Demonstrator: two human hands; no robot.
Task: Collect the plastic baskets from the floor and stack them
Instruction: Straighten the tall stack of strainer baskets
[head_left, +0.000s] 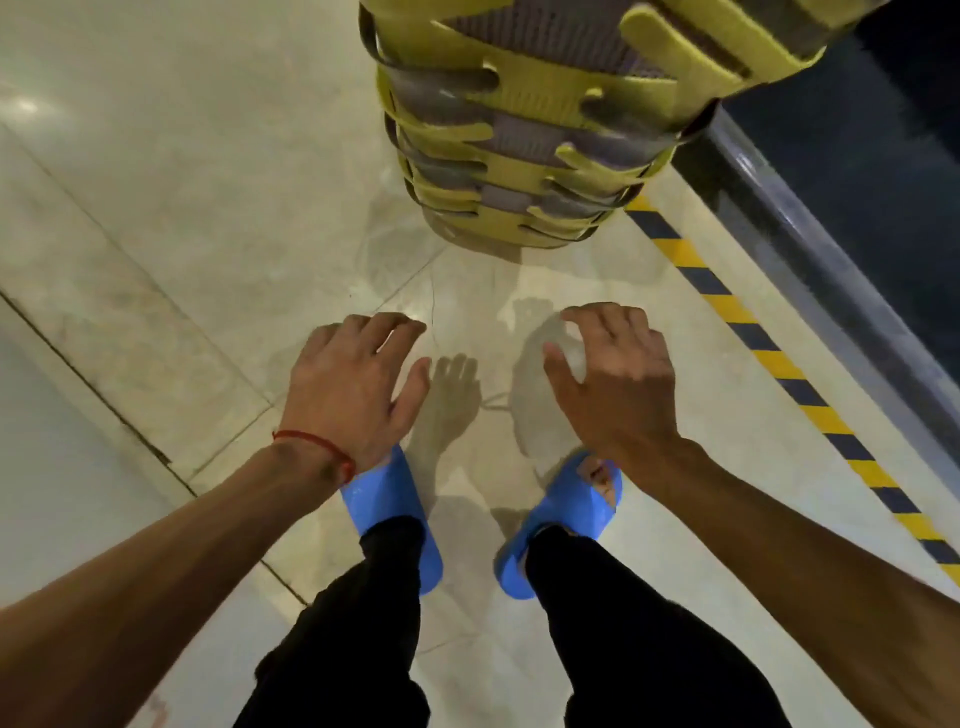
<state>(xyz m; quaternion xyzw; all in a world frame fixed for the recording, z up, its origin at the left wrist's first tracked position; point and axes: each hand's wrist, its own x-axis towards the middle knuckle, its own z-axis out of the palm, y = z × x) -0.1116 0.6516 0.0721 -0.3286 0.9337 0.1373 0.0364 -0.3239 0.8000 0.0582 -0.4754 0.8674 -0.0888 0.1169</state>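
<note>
Both hands, left hand (353, 384) and right hand (610, 384), hover relaxed and empty before the upright basket stack (519, 130) (right hand nearer).

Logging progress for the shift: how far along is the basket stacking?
Done: a tall stack of yellow baskets stands on the floor ahead. In hand: nothing; the left hand and right hand are open and empty. Left: no loose basket shows here, so more may lie out of view.
</note>
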